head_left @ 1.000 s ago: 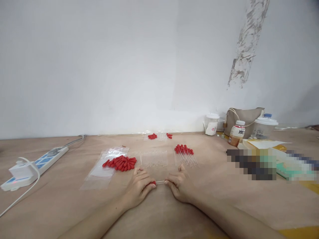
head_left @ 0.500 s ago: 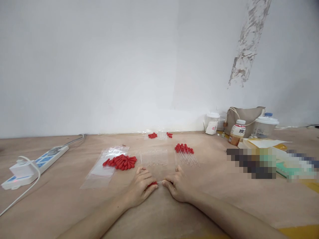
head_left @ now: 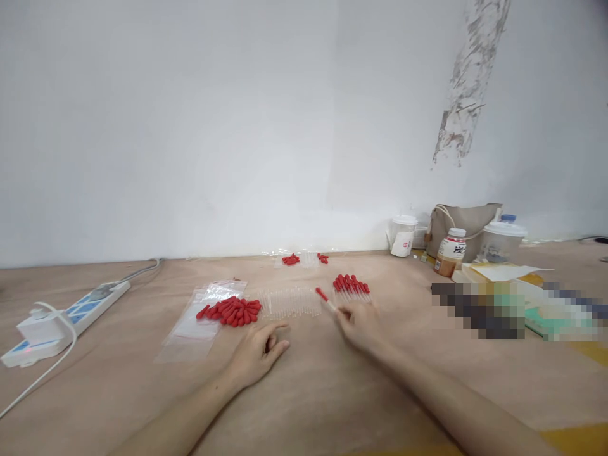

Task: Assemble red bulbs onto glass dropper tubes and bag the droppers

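My right hand [head_left: 358,323] pinches a dropper [head_left: 327,299], a clear thin tube with a red rubber bulb pointing up and left. Just beyond that hand lies a group of droppers [head_left: 350,285] with red bulbs, partly covered by my fingers. My left hand [head_left: 261,356] rests near the table's middle, thumb and forefinger apart, holding nothing. A pile of loose red rubber bulbs [head_left: 232,310] is above and left of it, partly on clear plastic bags [head_left: 187,335]. Between the pile and the droppers runs a row of clear tubes [head_left: 289,301].
More red bulbs [head_left: 291,259] and tubes lie near the wall. A power strip [head_left: 95,310] with a white cable stands at left. At right are a lidded cup [head_left: 403,235], a bottle [head_left: 450,253], a grey bag [head_left: 468,225] and a clear tub [head_left: 503,244].
My right hand has carried the dropper away from my left hand, up and right toward the grouped droppers. My left hand has let go of the red bulb and its fingers have parted.
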`<state>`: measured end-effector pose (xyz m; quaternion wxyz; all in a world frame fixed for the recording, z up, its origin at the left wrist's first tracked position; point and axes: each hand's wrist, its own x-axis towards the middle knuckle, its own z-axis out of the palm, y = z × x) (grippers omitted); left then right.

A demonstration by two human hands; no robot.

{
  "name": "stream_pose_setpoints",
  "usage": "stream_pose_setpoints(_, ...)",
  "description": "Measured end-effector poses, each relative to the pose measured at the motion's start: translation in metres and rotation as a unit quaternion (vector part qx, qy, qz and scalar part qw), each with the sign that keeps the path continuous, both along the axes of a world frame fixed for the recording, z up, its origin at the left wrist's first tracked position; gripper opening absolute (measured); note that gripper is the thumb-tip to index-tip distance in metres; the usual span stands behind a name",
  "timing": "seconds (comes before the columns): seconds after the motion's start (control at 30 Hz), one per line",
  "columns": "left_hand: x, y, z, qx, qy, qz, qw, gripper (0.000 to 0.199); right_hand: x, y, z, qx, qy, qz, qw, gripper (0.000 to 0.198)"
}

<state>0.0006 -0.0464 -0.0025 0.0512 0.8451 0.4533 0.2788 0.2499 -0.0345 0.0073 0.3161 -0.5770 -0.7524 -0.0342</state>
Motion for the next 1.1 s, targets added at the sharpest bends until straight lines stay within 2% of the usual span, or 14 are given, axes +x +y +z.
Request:
stream_pose_setpoints(0.13, 0.001, 0.000, 0.000, -0.008, 0.011, -0.004, 1.000, 0.025, 0.007, 0.033, 0.006, -0.071, 0.043, -0.138, 0.987, 0.036)
stream_pose_setpoints(0.27, 0.001, 0.000, 0.000, -0.008, 0.020, -0.005, 1.000, 0.022, 0.000, 0.055, 0.008, -0.111, 0.019, -0.193, 0.975, 0.032)
stream_pose_setpoints(0.4, 0.000, 0.001, 0.001, -0.012, 0.024, -0.006, 1.000, 0.022, -0.007, 0.066, 0.000, -0.114, -0.017, -0.231, 0.966, 0.031)
stream_pose_setpoints(0.6, 0.000, 0.000, 0.002, -0.019, 0.025, 0.000, 1.000, 0.021, -0.006, 0.068, -0.012, -0.110, -0.038, -0.222, 0.968, 0.028)
stream_pose_setpoints(0.83, 0.001, -0.001, 0.003, -0.025, 0.022, -0.001, 0.999, 0.022, -0.012, 0.061, -0.011, -0.045, -0.029, -0.175, 0.983, 0.026)
stream_pose_setpoints(0.93, 0.001, -0.001, 0.003, -0.031, 0.023, 0.000, 0.999, 0.022, -0.017, 0.060, -0.011, -0.073, -0.040, -0.175, 0.981, 0.023)
stream_pose_setpoints(1.1, 0.001, 0.000, 0.003, -0.034, 0.022, -0.002, 0.999, 0.022, -0.021, 0.061, -0.008, -0.120, -0.065, -0.193, 0.972, 0.031)
